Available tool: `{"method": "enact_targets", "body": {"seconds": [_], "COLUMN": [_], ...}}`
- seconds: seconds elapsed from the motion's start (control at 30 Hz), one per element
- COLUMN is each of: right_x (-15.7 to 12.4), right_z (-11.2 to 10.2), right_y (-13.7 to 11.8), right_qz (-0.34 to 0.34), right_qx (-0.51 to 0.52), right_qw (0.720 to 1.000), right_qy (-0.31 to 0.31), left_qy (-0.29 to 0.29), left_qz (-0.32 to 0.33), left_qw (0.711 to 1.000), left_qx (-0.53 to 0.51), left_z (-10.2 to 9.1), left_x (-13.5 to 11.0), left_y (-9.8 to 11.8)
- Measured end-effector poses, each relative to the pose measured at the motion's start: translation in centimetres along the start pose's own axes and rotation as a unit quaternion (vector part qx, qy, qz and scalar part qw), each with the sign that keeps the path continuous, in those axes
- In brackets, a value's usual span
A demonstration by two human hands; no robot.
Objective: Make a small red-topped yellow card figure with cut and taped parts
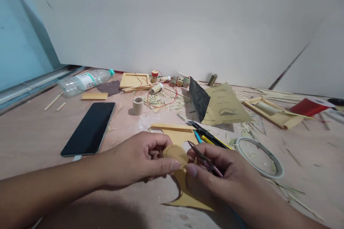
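Note:
A round piece of brown paper with a pencilled circle on it is pinched between the thumb and fingers of my left hand. My right hand holds a pair of small scissors, blades pointing up and to the left, handles partly hidden in the palm. Its thumb and fingertip are at the right edge of the round piece; whether they touch it I cannot tell. Beneath both hands lies a brown paper offcut with a curved cut edge. More brown paper lies just behind.
A utility knife and a tape roll lie near my right hand. On the left are a phone and a plastic bottle. Behind stand a bamboo ring and folded sandpaper, among wood shavings.

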State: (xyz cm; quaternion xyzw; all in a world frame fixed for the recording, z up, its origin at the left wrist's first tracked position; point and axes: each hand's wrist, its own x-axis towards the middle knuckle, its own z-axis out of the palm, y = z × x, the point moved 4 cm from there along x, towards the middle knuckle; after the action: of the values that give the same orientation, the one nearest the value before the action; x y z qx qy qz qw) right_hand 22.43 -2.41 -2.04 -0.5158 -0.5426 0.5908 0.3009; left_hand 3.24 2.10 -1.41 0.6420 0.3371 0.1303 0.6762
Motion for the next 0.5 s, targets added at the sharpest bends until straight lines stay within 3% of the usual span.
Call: {"method": "enact_targets", "body": {"seconds": [0.23,0.4,0.5], "right_x": [0.3,-0.6,-1.2], "right_z": [-0.3,-0.5,-0.9], "right_y": [0.0,-0.7,-1.1], "right_qz": [0.003,-0.007,0.007], "right_qx": [-0.037,-0.006,-0.040], "right_qw": [0.999,1.000,0.999], "right_qy": [0.002,0.024,0.033], "left_qy": [0.007,0.026,0.040], "left_qz": [-0.001,-0.008,-0.012], "left_qw": [0.999,0.999,0.999], "left_qx": [0.047,0.035,0.024], "left_z": [-0.1,-0.2,-0.4], "left_x": [-0.2,-0.2,-0.2], "left_y": [0.2,0.3,0.3]}}
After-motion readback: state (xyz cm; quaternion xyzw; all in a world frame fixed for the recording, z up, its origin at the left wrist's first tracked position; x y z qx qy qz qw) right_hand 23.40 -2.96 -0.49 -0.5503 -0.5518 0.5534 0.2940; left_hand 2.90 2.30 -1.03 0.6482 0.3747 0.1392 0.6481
